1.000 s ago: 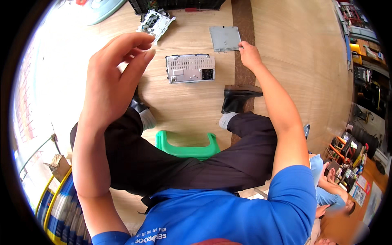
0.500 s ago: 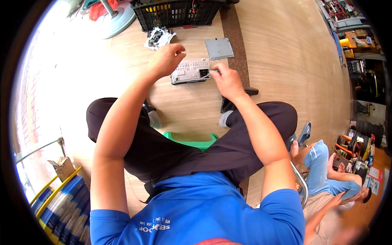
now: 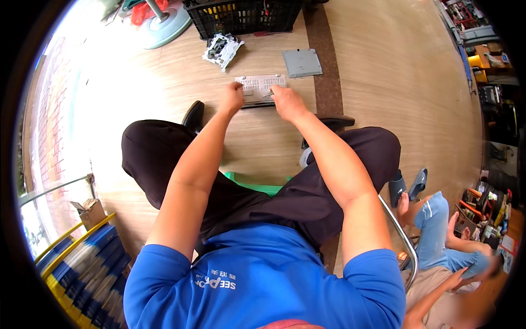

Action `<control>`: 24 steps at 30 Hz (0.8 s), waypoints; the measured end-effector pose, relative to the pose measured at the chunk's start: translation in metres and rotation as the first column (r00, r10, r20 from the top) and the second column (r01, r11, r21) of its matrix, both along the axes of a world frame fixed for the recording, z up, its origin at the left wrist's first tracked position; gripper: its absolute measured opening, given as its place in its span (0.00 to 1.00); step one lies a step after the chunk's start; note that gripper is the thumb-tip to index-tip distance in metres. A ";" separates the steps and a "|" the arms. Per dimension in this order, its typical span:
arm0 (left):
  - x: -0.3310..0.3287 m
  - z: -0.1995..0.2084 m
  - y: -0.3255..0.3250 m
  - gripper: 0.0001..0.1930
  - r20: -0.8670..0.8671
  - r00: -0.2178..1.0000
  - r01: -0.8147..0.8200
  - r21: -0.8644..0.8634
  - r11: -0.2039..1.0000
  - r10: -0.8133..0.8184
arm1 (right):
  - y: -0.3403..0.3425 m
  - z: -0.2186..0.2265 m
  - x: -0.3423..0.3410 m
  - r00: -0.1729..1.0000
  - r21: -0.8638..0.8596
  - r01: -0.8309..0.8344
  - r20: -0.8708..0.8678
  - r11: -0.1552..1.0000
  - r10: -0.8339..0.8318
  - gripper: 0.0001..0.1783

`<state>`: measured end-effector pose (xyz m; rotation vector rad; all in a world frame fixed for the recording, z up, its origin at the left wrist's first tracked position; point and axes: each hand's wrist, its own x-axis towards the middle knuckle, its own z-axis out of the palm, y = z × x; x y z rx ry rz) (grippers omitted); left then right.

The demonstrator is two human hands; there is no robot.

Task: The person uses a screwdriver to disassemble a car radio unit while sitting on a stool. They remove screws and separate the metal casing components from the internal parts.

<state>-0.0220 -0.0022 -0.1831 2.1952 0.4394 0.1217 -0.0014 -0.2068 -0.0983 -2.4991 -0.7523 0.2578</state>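
A car stereo (image 3: 264, 82) with a pale, slotted metal casing and a dark near edge lies on the floor beyond my feet. At its left end is my left hand (image 3: 232, 97), fingers curled in against the casing; the fingertips are partly hidden. My right hand (image 3: 287, 102) is closed round a thin screwdriver (image 3: 268, 95), whose metal tip points left over the right part of the casing. Most of the screwdriver's handle is hidden in the fingers. Behind the stereo lie a grey metal cover plate (image 3: 302, 63) and a white-framed mechanism (image 3: 222, 50).
A black plastic crate (image 3: 246, 19) stands at the far side, beside a round stand base (image 3: 167, 27). Beneath me is a green stool (image 3: 257, 189). A person in light-blue jeans (image 3: 433, 230) sits at the right, near slippers (image 3: 397, 189). Boxes fill a yellow rack (image 3: 82, 247) at lower left.
My left hand has come down from above the stereo to its left end. My right hand has shifted slightly left and down the casing, screwdriver still held. The whole view has shifted slightly.
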 end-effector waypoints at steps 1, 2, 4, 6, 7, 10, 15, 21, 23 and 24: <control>0.006 -0.002 0.011 0.12 0.028 0.997 -0.077 0.012 0.997 0.077 | 0.001 -0.001 0.003 0.999 0.014 -0.016 0.032 1.000 0.016 0.08; 0.009 -0.006 0.024 0.12 -0.001 0.989 -0.149 -0.068 0.986 0.149 | 0.004 -0.002 0.002 0.997 0.027 -0.036 0.062 0.999 0.034 0.06; 0.014 -0.012 0.043 0.11 -0.092 0.954 -0.298 -0.250 0.921 0.284 | 0.008 -0.002 0.003 0.998 0.033 -0.046 0.052 0.998 0.045 0.06; 0.015 -0.015 0.038 0.11 -0.123 0.947 -0.320 -0.273 0.907 0.297 | 0.004 -0.004 0.006 0.998 0.017 -0.039 0.041 0.999 0.038 0.06; 0.015 -0.017 0.035 0.11 -0.151 0.938 -0.344 -0.294 0.892 0.312 | 0.002 -0.006 0.007 0.999 0.008 -0.019 0.033 1.000 0.019 0.06; 0.009 -0.025 0.041 0.11 -0.078 0.964 -0.263 -0.107 0.959 0.256 | 0.008 -0.001 0.007 1.000 -0.005 -0.003 0.011 1.000 0.003 0.07; 0.003 -0.017 0.037 0.11 -0.087 0.974 -0.214 -0.053 0.975 0.209 | 0.010 0.004 0.007 0.999 -0.063 0.012 -0.031 0.998 -0.014 0.08; -0.001 0.012 0.013 0.11 -0.043 0.995 -0.091 0.019 0.996 0.092 | 0.008 -0.001 0.009 1.000 -0.051 0.028 -0.004 0.998 -0.029 0.11; -0.003 0.014 0.009 0.11 -0.018 0.998 -0.056 0.026 0.998 0.057 | 0.011 0.000 0.009 1.000 -0.037 0.012 0.016 0.999 -0.011 0.10; -0.003 0.014 0.006 0.11 -0.013 1.000 -0.015 0.031 0.999 0.015 | 0.012 0.000 0.008 1.000 -0.038 0.010 0.018 0.999 -0.010 0.10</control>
